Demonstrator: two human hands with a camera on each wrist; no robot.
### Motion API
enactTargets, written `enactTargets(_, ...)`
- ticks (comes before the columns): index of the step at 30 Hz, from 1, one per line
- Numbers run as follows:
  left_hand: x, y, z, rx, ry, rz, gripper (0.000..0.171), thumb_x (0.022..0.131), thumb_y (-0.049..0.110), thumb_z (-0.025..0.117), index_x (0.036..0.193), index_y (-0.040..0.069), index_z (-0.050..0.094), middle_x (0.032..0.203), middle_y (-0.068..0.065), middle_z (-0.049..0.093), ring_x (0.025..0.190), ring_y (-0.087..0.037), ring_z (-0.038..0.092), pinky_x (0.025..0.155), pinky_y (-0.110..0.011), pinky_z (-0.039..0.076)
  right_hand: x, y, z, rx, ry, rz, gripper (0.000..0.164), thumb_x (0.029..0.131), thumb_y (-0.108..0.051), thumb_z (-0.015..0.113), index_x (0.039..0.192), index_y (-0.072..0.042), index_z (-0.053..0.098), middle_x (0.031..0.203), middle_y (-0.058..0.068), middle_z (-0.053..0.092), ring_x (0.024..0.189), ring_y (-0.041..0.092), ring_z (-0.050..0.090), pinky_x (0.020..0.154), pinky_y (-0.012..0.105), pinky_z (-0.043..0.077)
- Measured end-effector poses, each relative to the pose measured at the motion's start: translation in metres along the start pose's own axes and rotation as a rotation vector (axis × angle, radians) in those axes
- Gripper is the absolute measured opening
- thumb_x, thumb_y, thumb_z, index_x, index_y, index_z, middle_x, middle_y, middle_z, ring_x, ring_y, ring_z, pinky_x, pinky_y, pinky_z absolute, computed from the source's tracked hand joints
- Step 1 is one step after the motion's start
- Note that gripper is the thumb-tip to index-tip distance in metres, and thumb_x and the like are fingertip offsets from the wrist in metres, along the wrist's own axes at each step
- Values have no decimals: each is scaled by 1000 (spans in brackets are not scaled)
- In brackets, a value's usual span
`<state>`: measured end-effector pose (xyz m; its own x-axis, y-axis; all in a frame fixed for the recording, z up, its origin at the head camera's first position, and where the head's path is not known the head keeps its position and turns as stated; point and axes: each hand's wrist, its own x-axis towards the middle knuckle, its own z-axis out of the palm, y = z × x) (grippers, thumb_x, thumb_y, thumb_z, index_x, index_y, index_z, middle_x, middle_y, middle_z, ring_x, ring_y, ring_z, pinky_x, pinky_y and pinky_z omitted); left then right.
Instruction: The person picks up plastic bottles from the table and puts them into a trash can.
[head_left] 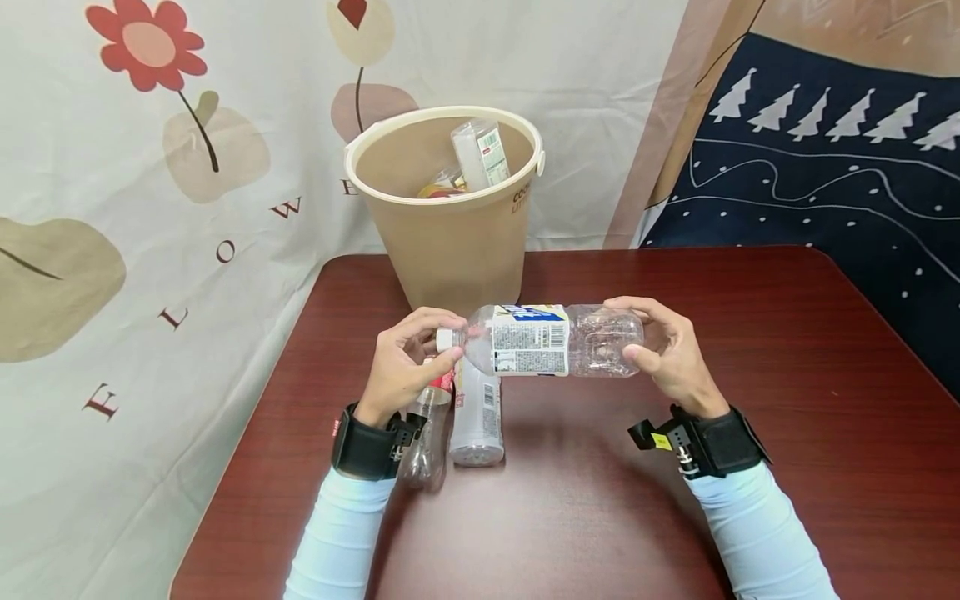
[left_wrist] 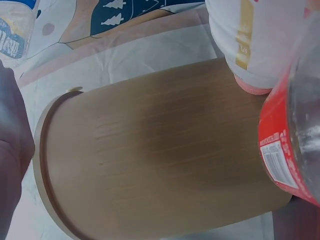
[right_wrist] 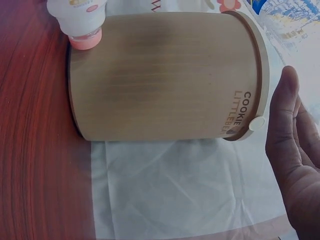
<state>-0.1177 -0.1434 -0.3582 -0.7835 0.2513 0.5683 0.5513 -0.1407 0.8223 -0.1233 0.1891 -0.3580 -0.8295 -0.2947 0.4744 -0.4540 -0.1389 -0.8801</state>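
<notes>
A clear plastic bottle (head_left: 600, 340) with a white cap and a printed label lies sideways in the air between both hands. My left hand (head_left: 408, 358) pinches its cap end between thumb and fingers. At the base, my right hand (head_left: 671, 350) grips it with the thumb below and fingers above. Under the left hand on the table are a clear bottle with a red label (head_left: 426, 442) and a whitish bottle (head_left: 477, 417), both lying down. In the right wrist view the whitish bottle's pink cap (right_wrist: 86, 41) shows, and part of the right hand (right_wrist: 295, 145).
A beige bucket (head_left: 457, 250) stands at the table's back edge, with a clear plastic box (head_left: 480, 154) and other packaging inside. The dark red table (head_left: 750, 500) extends on both sides. Printed cloth (head_left: 247, 275) hangs behind and at the left.
</notes>
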Motion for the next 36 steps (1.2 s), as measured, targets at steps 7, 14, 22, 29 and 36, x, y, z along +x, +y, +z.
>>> enactTargets(7,0,0,1,45,10,-10,33,77,-16,68,107,-2,70,108,-16,64,99,-15,65,80,-25,58,0,1,-1,-3,-3,6,44,82,-6,66,126,-5,61,111,-1,69,85,10,65,65,21,56)
enactTargets(14,0,-2,-1,54,1,-4,32,77,-16,69,107,-3,70,108,-15,65,97,-15,66,78,-25,59,0,6,-1,2,-12,10,43,84,-11,68,126,-5,61,111,0,69,84,11,65,65,21,57)
enactTargets(22,2,-2,-2,97,6,-8,31,77,-14,69,106,-3,69,107,-15,65,97,-14,66,79,-27,59,2,9,-3,19,-19,14,45,85,-14,69,128,-5,60,113,2,68,88,12,65,67,22,57)
enactTargets(29,3,0,-2,52,7,-4,34,75,-18,69,105,0,70,105,-13,65,93,-14,64,79,-25,58,1,6,1,82,-16,43,45,87,-2,60,132,-8,58,119,5,64,93,14,65,72,24,58)
enactTargets(36,0,10,-11,121,32,2,33,74,-17,70,103,-1,70,104,-14,64,89,-14,63,77,-25,59,1,7,10,27,69,105,51,88,7,51,138,-6,53,121,3,64,97,12,64,76,23,58)
